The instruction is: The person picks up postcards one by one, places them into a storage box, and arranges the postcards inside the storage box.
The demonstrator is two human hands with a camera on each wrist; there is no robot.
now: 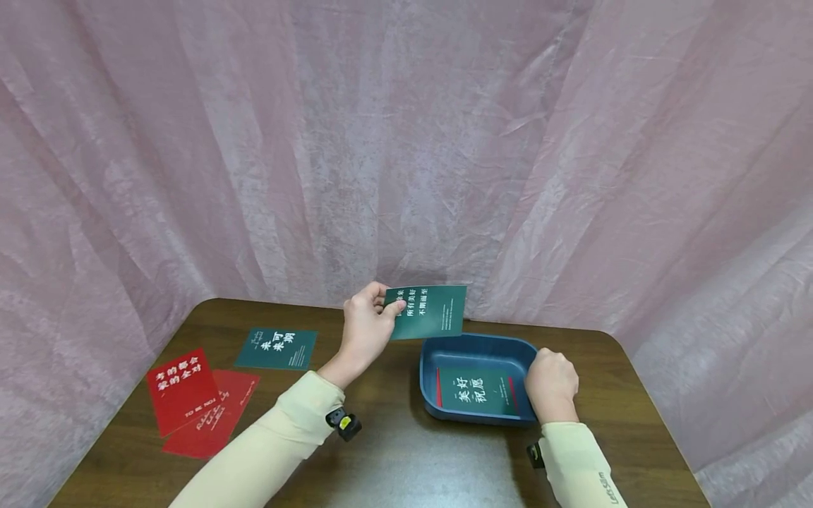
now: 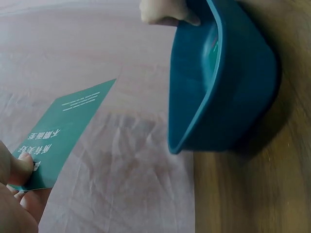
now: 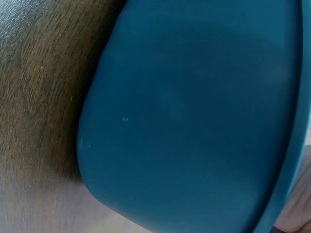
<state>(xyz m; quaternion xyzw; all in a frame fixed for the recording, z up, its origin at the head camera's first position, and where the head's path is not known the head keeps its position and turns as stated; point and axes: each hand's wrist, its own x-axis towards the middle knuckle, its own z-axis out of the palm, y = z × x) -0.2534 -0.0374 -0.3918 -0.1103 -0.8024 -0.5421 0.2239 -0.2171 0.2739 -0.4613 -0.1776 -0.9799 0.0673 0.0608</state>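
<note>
In the head view my left hand (image 1: 370,321) pinches a green card (image 1: 430,314) with white lettering by its left end, thumb on the printed face. The card is held up at the back left of a blue plastic tray (image 1: 483,340), apart from it in the left wrist view. Gripping the tray's right rim is my right hand (image 1: 552,384); the left wrist view shows its thumb (image 2: 193,19) inside the wall. Another green card (image 1: 479,390) lies in the tray, with red edges showing on both sides of it. The tray's outer wall (image 3: 184,116) fills most of the right wrist view.
At the table's left lie a green card (image 1: 276,348) and two overlapping red cards, one upper (image 1: 183,391) and one lower (image 1: 219,416). A pink curtain (image 1: 406,141) hangs behind the brown wooden table (image 1: 406,458).
</note>
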